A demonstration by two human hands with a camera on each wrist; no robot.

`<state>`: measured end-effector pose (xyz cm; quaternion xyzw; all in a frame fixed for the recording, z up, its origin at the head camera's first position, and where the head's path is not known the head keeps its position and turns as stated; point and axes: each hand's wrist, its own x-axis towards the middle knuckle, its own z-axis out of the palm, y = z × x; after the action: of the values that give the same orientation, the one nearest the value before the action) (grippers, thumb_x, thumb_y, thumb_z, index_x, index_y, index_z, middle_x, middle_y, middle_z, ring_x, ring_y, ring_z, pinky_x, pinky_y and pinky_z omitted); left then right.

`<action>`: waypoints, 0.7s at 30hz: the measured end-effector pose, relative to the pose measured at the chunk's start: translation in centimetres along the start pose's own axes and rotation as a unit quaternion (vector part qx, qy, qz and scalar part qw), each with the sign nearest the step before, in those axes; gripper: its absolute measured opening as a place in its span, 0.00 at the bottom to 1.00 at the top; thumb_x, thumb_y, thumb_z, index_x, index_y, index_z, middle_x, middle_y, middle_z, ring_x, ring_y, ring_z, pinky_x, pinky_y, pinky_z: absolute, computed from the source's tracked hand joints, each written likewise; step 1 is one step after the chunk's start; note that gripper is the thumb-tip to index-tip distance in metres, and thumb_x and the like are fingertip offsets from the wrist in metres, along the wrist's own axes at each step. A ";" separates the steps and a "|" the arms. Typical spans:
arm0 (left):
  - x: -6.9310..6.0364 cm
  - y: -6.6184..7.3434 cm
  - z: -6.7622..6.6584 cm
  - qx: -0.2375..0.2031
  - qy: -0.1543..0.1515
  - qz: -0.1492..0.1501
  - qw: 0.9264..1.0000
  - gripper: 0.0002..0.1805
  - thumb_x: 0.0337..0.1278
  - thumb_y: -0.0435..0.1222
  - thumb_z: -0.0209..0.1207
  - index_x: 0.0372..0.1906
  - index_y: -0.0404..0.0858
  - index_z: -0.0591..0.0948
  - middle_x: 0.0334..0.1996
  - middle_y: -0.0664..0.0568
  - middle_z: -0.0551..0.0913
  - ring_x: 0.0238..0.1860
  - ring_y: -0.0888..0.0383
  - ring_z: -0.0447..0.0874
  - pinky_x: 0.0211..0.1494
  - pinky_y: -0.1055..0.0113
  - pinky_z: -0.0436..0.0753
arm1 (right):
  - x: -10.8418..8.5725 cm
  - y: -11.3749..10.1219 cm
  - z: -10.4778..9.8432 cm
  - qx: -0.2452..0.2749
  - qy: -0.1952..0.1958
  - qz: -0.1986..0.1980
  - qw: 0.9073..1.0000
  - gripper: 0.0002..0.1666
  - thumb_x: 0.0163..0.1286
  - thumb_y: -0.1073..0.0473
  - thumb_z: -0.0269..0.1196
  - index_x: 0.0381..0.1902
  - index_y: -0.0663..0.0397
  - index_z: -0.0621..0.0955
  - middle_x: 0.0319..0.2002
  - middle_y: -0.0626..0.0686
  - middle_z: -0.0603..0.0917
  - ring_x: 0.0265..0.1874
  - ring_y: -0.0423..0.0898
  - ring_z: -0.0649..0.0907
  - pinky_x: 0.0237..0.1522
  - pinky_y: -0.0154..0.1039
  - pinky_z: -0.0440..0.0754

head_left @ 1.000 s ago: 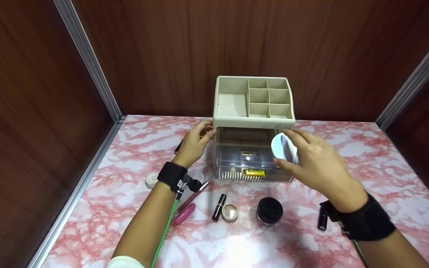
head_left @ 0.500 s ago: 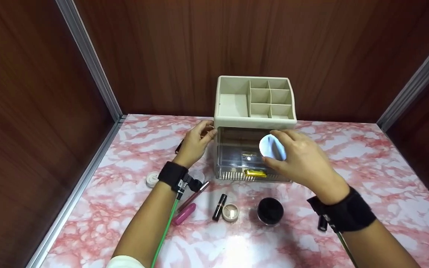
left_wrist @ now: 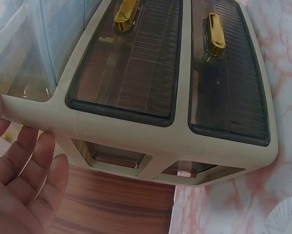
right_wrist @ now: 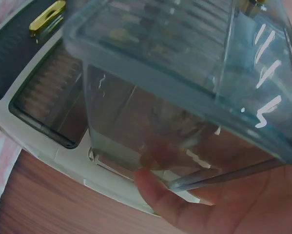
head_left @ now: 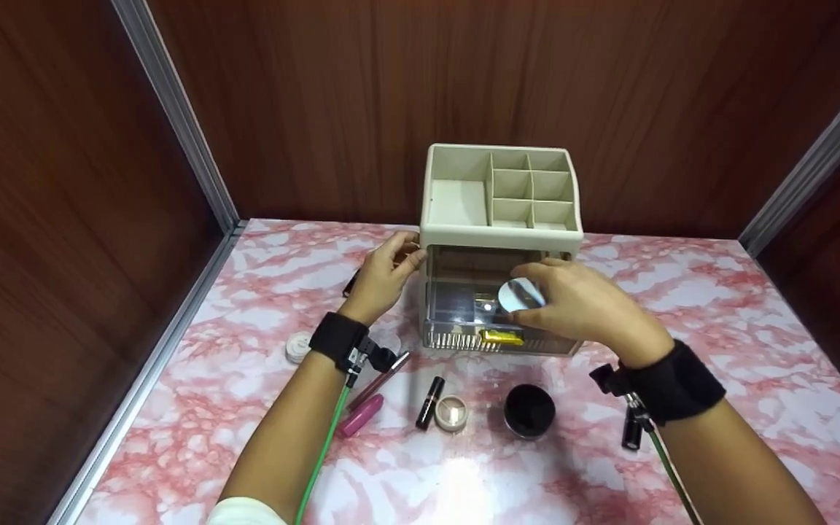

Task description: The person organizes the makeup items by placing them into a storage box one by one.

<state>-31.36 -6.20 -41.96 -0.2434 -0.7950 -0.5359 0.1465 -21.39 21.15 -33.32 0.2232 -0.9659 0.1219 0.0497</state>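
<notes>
A cream makeup organizer stands at the back of the table, its top drawer pulled out toward me. That drawer is clear grey plastic with a gold handle. My left hand grips the organizer's left front edge; in the left wrist view its thumb is on the front frame and the fingers are at the side. My right hand pinches a round, shiny pale disc above the drawer. In the right wrist view the clear drawer covers part of the right hand.
Before the organizer lie a black jar, a small round pot, a black tube, a pink tube and a thin pencil. A white round container lies left, another black tube right. Wooden walls enclose the table.
My right hand has moved left and down over the drawer with the disc, which shows at a different tilt. The left hand stays on the organizer's edge.
</notes>
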 end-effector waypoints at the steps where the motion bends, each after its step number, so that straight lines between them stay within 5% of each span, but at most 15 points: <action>1: 0.0 0.0 0.0 -0.001 0.000 -0.001 1.000 0.18 0.69 0.45 0.55 0.55 0.37 0.77 0.44 0.49 0.84 0.41 0.57 0.83 0.46 0.66 0.81 | 0.1 0.0 0.0 0.002 -0.007 -0.002 1.000 0.38 0.57 0.42 0.69 0.62 0.53 0.76 0.53 0.60 0.79 0.47 0.58 0.80 0.48 0.58 0.76; 21: 0.1 0.1 -0.1 -0.014 -0.003 0.001 1.000 0.19 0.68 0.46 0.55 0.54 0.38 0.78 0.44 0.48 0.84 0.39 0.53 0.84 0.43 0.65 0.82 | 1.3 0.4 -0.7 0.006 -0.119 -0.005 0.993 0.34 0.60 0.49 0.66 0.64 0.50 0.76 0.54 0.58 0.81 0.50 0.57 0.79 0.55 0.59 0.73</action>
<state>-31.36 -6.24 -41.81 -0.2476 -0.7875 -0.5465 0.1406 -22.71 21.11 -32.54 0.2410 -0.9631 0.0997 -0.0661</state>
